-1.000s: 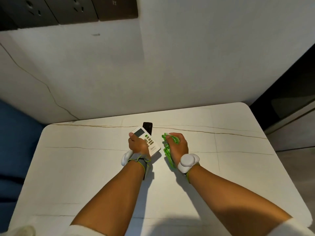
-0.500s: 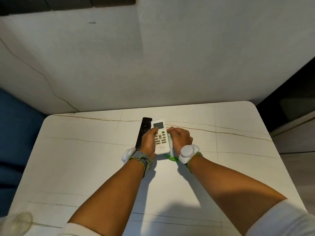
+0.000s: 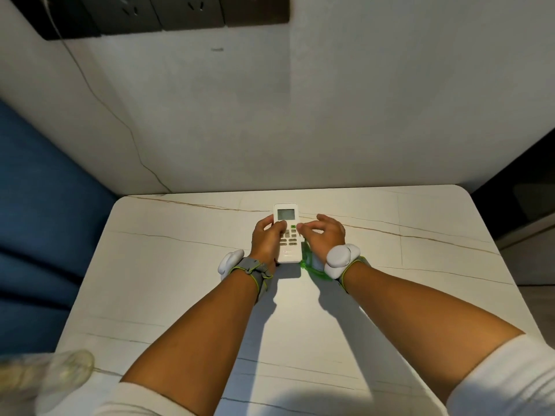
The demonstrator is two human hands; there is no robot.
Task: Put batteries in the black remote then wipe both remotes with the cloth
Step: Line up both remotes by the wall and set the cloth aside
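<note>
A white remote (image 3: 287, 235) with a small screen lies lengthwise near the far middle of the white marble table (image 3: 180, 280). My left hand (image 3: 266, 238) grips its left side, thumb on the buttons. My right hand (image 3: 323, 235) hovers at its right edge with fingers spread, one fingertip touching the remote. The green cloth (image 3: 312, 267) lies crumpled on the table under my right wrist. The black remote is out of sight, probably behind my left hand.
A grey wall with dark sockets (image 3: 186, 10) and a thin cable (image 3: 99, 94) rises behind the table. A blue seat (image 3: 39, 220) stands at the left, dark furniture (image 3: 528, 199) at the right. A blurred translucent object (image 3: 60, 373) sits at the near left corner.
The white remote has been turned straight and moved a little farther away. My right hand has let go of the green cloth and spread its fingers. The black remote is no longer visible.
</note>
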